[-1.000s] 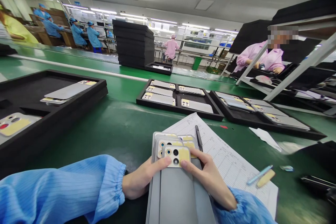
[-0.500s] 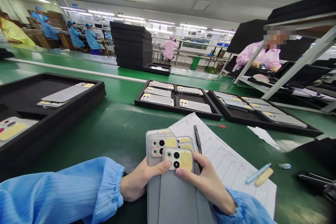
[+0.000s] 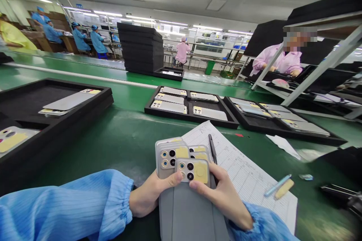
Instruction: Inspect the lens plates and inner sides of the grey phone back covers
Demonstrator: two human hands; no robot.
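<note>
Left hand [image 3: 147,197] and right hand [image 3: 223,197] pinching stacked phone backs [image 3: 183,180] between them, above paper sheet [image 3: 249,180]

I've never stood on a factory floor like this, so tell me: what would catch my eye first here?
First, the fanned stack of grey phone back covers at bottom centre, gripped by the left hand and right hand, camera cut-outs and yellow film facing up. Beyond it, black trays of more covers lie on the green belt, and a tall pile of black trays stands further back.

Matt grey covers [image 3: 189,207] — paper sheet [image 3: 249,180].
</note>
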